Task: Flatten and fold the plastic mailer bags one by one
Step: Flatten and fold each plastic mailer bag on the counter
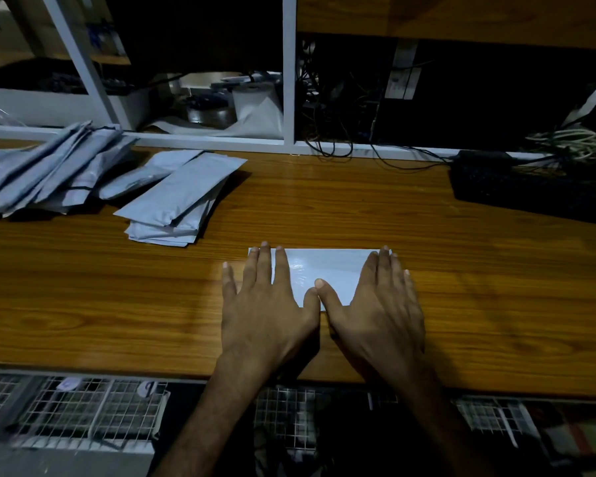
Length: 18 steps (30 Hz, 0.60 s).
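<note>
A: What is taking up most of the view?

B: A wooden surface [358, 208] is running the full width under both hands, with a white shelf frame [288, 70] standing along its far edge, well beyond the fingertips.

A: And the bags?

B: A loose heap of grey mailer bags [45, 173] is lying far off to the left of the left hand's fingers, and a neater stack of folded mailers [176, 197] is sitting between that heap and the fingers, up and to the left of them. A black keyboard [530, 191] is resting well off to the right of the right hand's fingers.

A: Which bag is being worked on?

B: A white mailer bag [324, 270] is lying flat directly under the fingers of both hands.

A: How are the hands lying?

B: The left hand [265, 304] is pressing palm down on the bag's left end, fingers [282, 266] straight and spread apart. The right hand [381, 304] is pressing on the right end, fingers straight and close together. The two thumbs are touching over the bag's near edge.
</note>
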Available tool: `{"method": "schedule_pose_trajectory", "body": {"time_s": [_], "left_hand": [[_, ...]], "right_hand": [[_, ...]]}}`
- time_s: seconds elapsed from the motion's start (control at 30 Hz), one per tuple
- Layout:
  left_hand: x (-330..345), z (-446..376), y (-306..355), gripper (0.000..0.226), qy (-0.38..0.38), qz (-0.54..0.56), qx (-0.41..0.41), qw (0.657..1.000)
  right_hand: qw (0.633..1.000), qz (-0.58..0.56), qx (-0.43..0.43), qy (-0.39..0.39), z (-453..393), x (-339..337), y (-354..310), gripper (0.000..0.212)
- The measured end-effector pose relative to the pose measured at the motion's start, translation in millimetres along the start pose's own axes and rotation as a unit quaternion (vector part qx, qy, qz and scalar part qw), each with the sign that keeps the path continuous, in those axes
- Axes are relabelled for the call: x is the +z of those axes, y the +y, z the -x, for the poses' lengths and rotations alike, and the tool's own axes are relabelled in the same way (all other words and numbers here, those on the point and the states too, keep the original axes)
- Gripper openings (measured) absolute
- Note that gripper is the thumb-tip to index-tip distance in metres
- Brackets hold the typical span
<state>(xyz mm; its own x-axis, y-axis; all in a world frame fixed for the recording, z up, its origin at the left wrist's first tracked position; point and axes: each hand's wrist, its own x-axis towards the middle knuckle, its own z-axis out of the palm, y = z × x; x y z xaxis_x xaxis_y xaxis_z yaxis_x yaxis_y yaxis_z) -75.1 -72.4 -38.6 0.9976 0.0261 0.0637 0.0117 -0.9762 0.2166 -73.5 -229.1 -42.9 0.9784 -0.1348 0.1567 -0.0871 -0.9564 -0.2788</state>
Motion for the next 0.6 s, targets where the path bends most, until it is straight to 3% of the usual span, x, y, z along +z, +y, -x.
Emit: {"method": "schedule_pose_trajectory", "body": {"time_s": [0.23, 0.47, 0.6], "left_hand": [[-4, 1, -20, 0.087, -0.002, -0.027, 0.030, 0.999], [-14, 7, -48, 0.082, -0.008, -0.031, 0.054, 0.998], [-17, 12, -60, 0.076, -0.007, -0.021, 0.049, 0.999]], "right_hand": [[1.000, 0.006, -0.007, -0.015, 0, -6, 12, 0.114], [0.999, 0.019, -0.020, -0.021, -6, -9, 36, 0.073], [0.999, 0.011, -0.023, -0.029, -8, -14, 53, 0.062]]}}
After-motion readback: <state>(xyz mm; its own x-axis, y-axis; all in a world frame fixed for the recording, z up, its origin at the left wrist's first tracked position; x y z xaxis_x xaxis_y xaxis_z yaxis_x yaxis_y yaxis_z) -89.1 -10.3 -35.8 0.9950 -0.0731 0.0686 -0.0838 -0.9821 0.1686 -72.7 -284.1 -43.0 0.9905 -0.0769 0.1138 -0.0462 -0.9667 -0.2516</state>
